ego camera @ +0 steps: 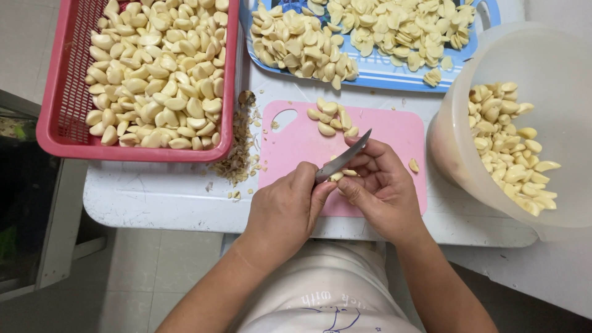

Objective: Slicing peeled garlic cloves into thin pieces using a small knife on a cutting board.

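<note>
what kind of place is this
Likely a kitchen food-prep spot, home or small eatery: a red basket of peeled garlic cloves, a pink cutting board, and a left hand working a knife over a white table.

bright, even light; edges perhaps soft

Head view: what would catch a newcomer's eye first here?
Peeled garlic is everywhere: a red basket heaped at upper left, a blue tray across the top, and a translucent bucket on the right. At the centre, over a pink cutting board, the left hand holds a knife against a clove pinched by the right hand.
</note>
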